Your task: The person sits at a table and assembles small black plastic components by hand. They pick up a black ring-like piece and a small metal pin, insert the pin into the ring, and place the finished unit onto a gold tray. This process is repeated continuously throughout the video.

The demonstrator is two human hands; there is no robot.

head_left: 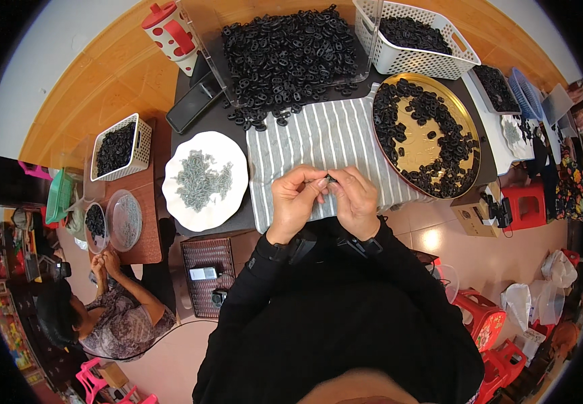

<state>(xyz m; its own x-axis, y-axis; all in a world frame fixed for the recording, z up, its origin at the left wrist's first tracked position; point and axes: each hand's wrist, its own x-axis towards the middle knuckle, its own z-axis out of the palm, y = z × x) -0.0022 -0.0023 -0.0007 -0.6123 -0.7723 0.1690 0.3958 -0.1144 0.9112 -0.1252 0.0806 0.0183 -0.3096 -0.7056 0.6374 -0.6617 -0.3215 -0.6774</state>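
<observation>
A dark surface (222,121) spans the upper middle of the frame, with a grey-and-white striped cloth (318,135) laid over it at centre. At top centre, a clear container (212,64) holds a great heap of black pieces (291,54) with holes in them, some spilling over its lower side. Right of centre, a round gold tray (416,138) carries more of them, mostly around its edge, and overlaps the cloth. A white basket (419,62), also loaded with them, stands at upper right. Left of centre, a white wavy-rimmed plate (200,217) bears small grey pieces (204,178). Over the cloth's lower part, the left hand (295,202) and right hand (357,202) meet, fingers curled, thumbs and forefingers pinching one small dark piece (332,179), mostly covered by the fingertips.
</observation>
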